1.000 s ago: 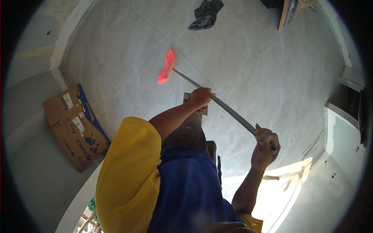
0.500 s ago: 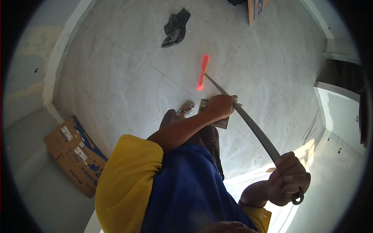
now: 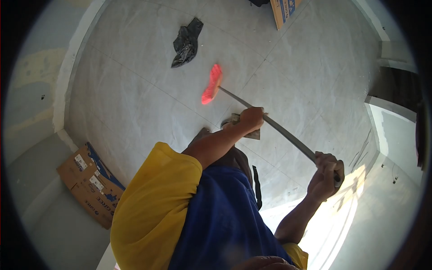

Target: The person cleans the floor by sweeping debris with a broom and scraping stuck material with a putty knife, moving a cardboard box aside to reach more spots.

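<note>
My left hand (image 3: 251, 119) is wrapped round the grey handle of a broom (image 3: 288, 134), partway down its length. Higher up, by the handle's end, my right hand (image 3: 328, 176) grips the same pole. The broom's bright pink head (image 3: 212, 84) rests over the tiled floor ahead of my feet, slightly blurred. Behind my left hand, near my sandalled foot, lies a flat brownish square piece (image 3: 254, 134), partly covered by the hand. A crumpled black plastic bag (image 3: 186, 43) is on the floor just beyond the broom head.
A flattened cardboard box (image 3: 92, 186) leans at the left wall. Another cardboard piece (image 3: 284, 11) stands at the far top, beside something dark. Pale walls (image 3: 33, 108) edge the grey tile floor (image 3: 144, 58). Sunlight falls on the floor at the lower right.
The broom head has swung left, towards the black bag's side, and turned a little. Both hands moved left with the handle, my right hand also upward. The camera view has shifted slightly.
</note>
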Action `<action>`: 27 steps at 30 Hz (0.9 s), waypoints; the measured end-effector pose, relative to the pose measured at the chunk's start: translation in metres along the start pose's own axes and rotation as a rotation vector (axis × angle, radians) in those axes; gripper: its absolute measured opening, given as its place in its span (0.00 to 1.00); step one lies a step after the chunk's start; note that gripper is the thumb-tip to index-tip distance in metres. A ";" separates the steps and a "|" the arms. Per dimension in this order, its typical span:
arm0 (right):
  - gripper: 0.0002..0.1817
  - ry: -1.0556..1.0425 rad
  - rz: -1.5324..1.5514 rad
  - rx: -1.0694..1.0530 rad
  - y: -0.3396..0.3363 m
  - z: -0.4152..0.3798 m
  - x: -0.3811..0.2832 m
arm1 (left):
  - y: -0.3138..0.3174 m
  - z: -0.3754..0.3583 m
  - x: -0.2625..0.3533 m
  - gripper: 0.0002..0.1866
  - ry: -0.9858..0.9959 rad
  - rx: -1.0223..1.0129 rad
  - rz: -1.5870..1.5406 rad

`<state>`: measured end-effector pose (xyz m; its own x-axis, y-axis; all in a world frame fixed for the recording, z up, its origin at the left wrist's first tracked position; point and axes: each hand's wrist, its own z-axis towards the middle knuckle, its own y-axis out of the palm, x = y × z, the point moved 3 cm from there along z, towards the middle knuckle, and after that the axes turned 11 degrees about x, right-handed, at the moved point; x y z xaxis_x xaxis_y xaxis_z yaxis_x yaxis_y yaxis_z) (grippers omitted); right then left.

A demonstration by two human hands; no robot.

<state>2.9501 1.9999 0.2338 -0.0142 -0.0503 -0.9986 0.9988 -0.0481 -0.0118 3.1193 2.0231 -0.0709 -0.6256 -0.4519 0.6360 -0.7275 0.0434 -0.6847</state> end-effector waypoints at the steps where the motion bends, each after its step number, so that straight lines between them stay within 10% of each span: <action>1: 0.14 -0.091 -0.035 0.000 -0.001 0.015 -0.026 | 0.000 0.012 0.045 0.21 0.046 0.002 -0.092; 5: 0.16 -0.469 -0.292 -0.202 0.057 0.043 -0.068 | -0.019 0.067 0.143 0.21 0.173 -0.091 -0.230; 10: 0.14 -0.450 -0.022 0.018 0.016 0.093 -0.112 | -0.087 0.105 0.173 0.20 0.333 -0.011 -0.144; 21: 0.10 0.275 0.116 0.168 0.254 0.209 0.151 | -0.251 0.438 -0.094 0.25 0.067 0.065 0.569; 27: 0.08 0.239 -0.044 0.305 0.244 0.288 0.146 | -0.184 0.499 -0.050 0.11 0.209 -0.228 0.530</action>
<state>3.1777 1.6930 0.0994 -0.0097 0.1909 -0.9816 0.9370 -0.3410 -0.0756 3.4248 1.5933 -0.1537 -0.9440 -0.1337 0.3017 -0.3298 0.4141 -0.8484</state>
